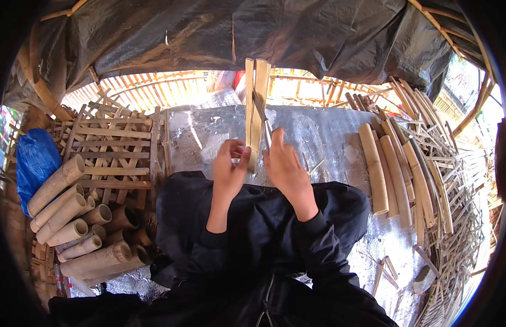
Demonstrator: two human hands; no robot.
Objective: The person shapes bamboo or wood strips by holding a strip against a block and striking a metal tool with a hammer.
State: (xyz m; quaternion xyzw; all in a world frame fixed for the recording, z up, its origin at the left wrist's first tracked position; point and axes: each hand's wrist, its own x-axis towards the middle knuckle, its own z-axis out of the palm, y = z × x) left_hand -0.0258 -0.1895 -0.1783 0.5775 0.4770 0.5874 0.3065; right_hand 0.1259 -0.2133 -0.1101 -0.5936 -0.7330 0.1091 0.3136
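Straight ahead of me, a split bamboo piece (262, 76) stands up lengthwise, with a gap between it and a narrower bamboo strip (249, 103) on its left. My left hand (230, 166) is closed around the lower part of the narrow strip, fingers curled and thumb against it. In my right hand (287, 169) is a long, slim knife (260, 110), gripped near its lower end. Its blade slants up and left across the face of the wider piece, the tip near the gap. The palm and most fingers of the right hand are turned out of sight.
Round bamboo lengths (68, 210) are piled at left beside a blue plastic bag (36, 158) and a slatted bamboo frame (114, 143). Halved bamboo pieces (374, 169) and a heap of thin strips (454, 218) lie right. A dark tarp (209, 38) hangs overhead; a silvery sheet (329, 131) covers the surface.
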